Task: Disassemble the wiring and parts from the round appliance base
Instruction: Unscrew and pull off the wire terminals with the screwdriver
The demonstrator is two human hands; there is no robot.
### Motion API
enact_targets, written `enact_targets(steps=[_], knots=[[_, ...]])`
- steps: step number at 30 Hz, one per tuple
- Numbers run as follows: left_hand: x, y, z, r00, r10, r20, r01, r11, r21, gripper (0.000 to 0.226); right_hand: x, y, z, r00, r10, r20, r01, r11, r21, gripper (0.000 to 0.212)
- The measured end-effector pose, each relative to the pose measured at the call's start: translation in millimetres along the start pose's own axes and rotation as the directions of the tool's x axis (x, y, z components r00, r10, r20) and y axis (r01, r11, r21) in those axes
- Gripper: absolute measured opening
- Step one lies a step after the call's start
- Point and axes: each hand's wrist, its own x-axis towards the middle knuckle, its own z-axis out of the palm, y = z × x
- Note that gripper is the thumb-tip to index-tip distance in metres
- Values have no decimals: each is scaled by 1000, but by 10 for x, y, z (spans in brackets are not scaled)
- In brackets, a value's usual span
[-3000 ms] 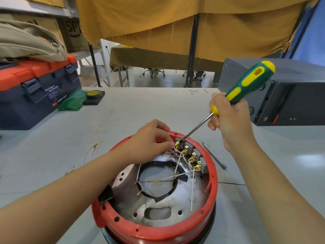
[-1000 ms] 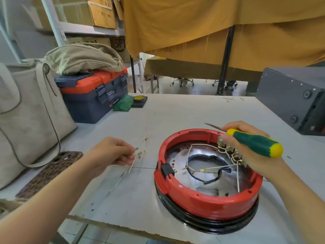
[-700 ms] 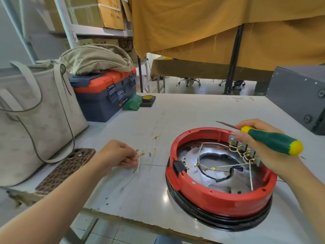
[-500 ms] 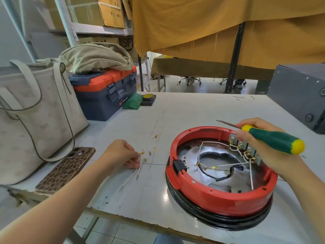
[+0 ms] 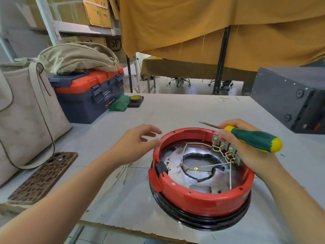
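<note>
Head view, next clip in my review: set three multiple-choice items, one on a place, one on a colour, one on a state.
1. Where does the phone lie?
A. left of the round base
B. inside the base
C. on the toolbox

2. What colour is the screwdriver handle?
A. red and black
B. green and yellow
C. all blue

3. What is the left hand doing?
A. gripping the screwdriver
B. pinching a wire
C. open, holding nothing

Key: 1 A, it lies flat near the table's left edge, apart from the red base. 2 B, green grip with yellow ends, held by the right hand. 3 C, the fingers are spread beside the rim, and the loose wires lie on the table below.
</note>
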Motion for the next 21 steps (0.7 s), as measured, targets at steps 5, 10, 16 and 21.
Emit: enact_targets(steps=[5,10,16,21], knots=[[218,226,240,967,186,176,-217,960,178,54,14,47,-1,999,-21,-32,23,998,66,3],[473,339,429,909,250,333,-369,854,366,73,93,77,22,999,7,-34,-2,990,139,12],[635,301,544,908,229,349,-402,708,580,79,218,148,17,997,60,-44,-47,966,254,18],[613,289,565,911,292,293,-412,590,695,79,301,161,0,997,74,-33,-60,952,300,9]])
